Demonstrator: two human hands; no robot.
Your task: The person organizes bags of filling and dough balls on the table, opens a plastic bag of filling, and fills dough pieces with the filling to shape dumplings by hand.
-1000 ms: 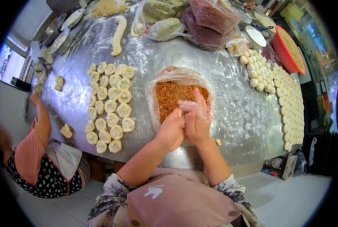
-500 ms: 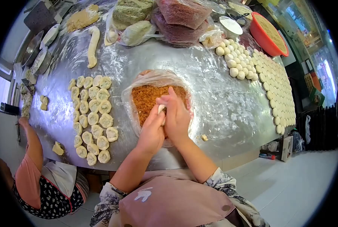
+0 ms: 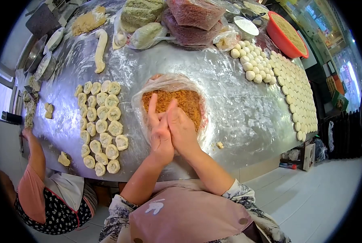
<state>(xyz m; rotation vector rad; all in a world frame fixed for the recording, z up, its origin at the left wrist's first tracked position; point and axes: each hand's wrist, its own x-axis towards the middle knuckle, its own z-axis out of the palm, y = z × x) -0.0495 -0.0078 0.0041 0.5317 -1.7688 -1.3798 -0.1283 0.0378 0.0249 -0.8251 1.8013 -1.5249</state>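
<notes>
My left hand [image 3: 161, 135] and my right hand [image 3: 183, 128] press palm to palm above an open plastic bag [image 3: 137, 106] of orange-brown crumbly filling [image 3: 191, 106]. Several fingers stretch forward, with the left index finger apart from the rest. Between the palms is a small piece of white dough, visible a moment earlier but hidden now. To the left lie rows of round dough pieces [image 3: 102, 126] with greenish filling showing through. A crumb of dough [image 3: 219, 145] rests to the right of my hands.
A dough roll [image 3: 100, 50] lies at the back left. Bags of green filling [image 3: 142, 14] and dark red filling [image 3: 193, 30] stand behind. Dough balls [image 3: 253, 65], flattened discs [image 3: 296, 97] and a red basin [image 3: 276, 38] are at right. Another person's arm [image 3: 36, 152] reaches in at left.
My hands have shifted slightly left and closed flatter against each other. The white dough that showed between them is covered now. The left index finger has spread outward.
</notes>
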